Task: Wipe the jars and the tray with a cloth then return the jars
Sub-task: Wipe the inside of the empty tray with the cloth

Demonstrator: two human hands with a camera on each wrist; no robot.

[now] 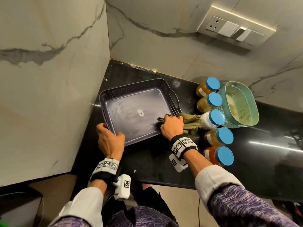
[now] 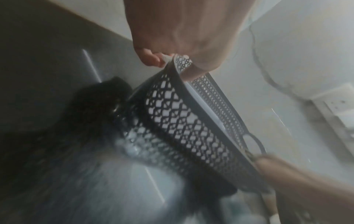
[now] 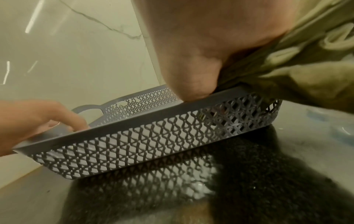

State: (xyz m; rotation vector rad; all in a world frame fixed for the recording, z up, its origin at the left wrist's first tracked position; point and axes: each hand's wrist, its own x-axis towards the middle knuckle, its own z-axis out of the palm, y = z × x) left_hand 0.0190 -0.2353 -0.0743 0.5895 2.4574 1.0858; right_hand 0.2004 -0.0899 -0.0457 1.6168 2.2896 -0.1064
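Blue-lidded glass jars [image 1: 218, 123] at 3 o'clock beside teal mesh basket [image 1: 242, 122] of pale items, left hand [image 1: 109, 138] gripping grey lattice plastic tray [image 1: 131, 102] rim, right hand [image 1: 172, 126] clutching olive cloth [image 1: 191, 123] inside tray.

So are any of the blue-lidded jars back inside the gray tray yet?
No, the gray tray holds only the right hand with the green cloth; all five jars stand on the counter beside it.

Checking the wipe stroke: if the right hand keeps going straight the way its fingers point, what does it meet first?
Probably the tray's far perforated wall; the right hand, gripping the cloth, points across the bare tray floor. Depth is uncertain.
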